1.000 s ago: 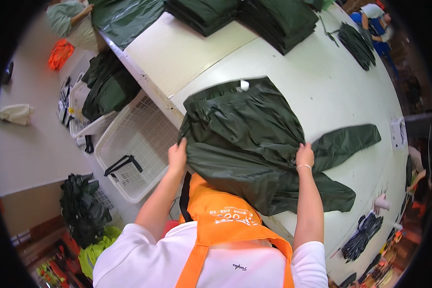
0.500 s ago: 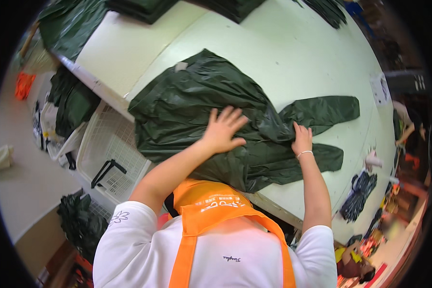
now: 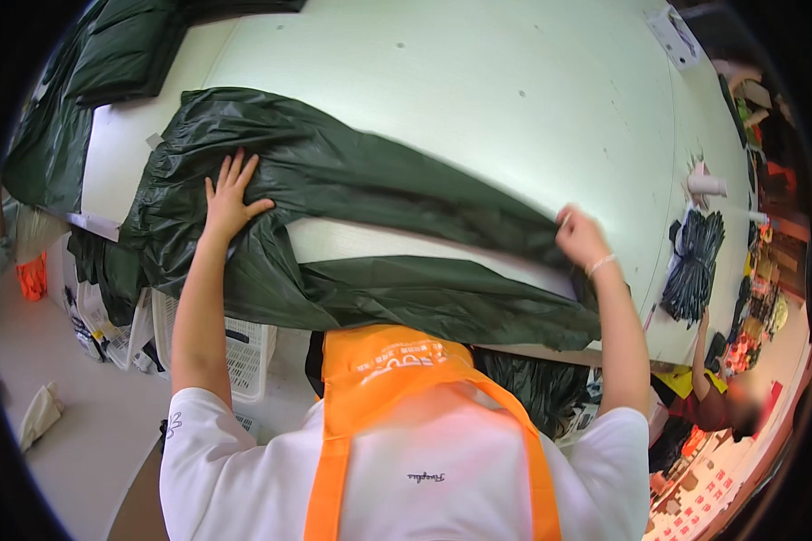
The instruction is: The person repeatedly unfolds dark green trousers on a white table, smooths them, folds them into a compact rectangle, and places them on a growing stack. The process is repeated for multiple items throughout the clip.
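Closest to me is the person in a white tee and orange apron point(image 3: 397, 361), leaning over the pale surface point(image 3: 478, 99) with a big dark green garment point(image 3: 361, 180) spread across it, looks like thin rainwear fabric, glossy and crinkly. It lies mostly flat on the near part of the surface, with its lower edge drooping over the front rim toward the apron. The left hand point(image 3: 228, 194) is pressed flat on the bunched-up body of the garment, fingers spread, not gripping anything, just pinning it down. The right hand point(image 3: 579, 236) is closed, pinching the end of a long strip of the fabric, sleeve or hem, I honestly can't tell which. If you ask me, the trick with slippery stuff like this is keeping that flat palm firm as an anchor while the pinched end gets drawn taut and laid straight, otherwise the whole thing slides and the crease goes crooked; also worth pushing trapped air out toward the open edge. Down to the left, below the surface, there's a white mesh basket point(image 3: 244, 347) and more green fabric hanging. Further out, folded green pieces point(image 3: 117, 63) sit at the far left of the surface, and a bundle of dark items point(image 3: 695, 261) lies near the right edge. Another person point(image 3: 704, 397) is working at the lower right.
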Available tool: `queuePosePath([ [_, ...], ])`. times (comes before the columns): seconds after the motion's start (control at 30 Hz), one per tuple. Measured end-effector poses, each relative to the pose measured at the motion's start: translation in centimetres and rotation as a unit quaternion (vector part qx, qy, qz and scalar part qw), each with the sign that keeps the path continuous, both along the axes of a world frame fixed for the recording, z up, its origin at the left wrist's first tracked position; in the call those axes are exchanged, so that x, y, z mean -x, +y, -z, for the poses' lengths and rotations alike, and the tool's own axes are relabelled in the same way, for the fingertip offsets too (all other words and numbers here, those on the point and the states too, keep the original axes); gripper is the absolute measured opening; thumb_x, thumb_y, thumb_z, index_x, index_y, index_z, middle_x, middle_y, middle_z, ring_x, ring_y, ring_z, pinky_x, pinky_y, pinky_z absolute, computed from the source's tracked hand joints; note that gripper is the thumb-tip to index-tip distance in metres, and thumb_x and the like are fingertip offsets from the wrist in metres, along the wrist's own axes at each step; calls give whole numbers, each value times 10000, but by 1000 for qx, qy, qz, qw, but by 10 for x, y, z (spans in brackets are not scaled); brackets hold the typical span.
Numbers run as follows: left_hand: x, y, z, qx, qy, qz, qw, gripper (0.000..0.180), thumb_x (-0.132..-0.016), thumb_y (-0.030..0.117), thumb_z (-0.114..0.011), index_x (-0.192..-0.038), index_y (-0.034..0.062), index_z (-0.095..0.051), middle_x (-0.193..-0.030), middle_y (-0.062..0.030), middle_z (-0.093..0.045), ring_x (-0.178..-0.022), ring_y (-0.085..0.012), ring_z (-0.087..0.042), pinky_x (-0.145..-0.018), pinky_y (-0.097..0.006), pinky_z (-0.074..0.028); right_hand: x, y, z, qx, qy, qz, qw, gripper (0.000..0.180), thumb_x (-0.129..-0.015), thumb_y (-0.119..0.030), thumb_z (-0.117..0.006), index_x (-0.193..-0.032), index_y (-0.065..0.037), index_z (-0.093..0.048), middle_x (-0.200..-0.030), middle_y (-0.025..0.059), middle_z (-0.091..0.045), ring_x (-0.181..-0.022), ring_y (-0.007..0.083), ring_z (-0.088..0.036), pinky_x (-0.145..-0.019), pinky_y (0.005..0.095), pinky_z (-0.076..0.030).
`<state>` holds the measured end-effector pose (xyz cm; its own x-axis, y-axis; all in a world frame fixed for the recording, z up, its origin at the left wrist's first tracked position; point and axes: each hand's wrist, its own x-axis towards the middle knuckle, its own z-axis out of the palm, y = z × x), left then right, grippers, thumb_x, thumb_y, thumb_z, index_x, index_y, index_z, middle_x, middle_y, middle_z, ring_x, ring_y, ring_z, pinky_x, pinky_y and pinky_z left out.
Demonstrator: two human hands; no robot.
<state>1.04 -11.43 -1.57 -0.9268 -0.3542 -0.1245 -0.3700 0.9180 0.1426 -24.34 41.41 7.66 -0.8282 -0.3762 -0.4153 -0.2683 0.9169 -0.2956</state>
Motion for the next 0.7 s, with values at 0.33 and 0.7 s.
queuePosePath([
  [0.33,40,89,-16,-78,42,-31,996,811,-701,433,-688,-1384,175,-337,-1469,-112,-237,-1359,-290,-208,-1058,-534,-188,19,231,62,-61,171,220,958,749,-771,-439,-662,-1265,65,-413,-1232,241,-497,-1151,338,-480,-979,377,-369],
  [0.7,32,98,14,6,23,-41,999,856,-699,437,-689,-1406,168,-288,-1481,-116,-205,-1355,-315,-202,-1034,-541,-212,-14,307,53,259,202,373,868,257,-855,-207,-634,-930,36,-595,-930,62,-628,-818,100,-538,-758,232,-438],
])
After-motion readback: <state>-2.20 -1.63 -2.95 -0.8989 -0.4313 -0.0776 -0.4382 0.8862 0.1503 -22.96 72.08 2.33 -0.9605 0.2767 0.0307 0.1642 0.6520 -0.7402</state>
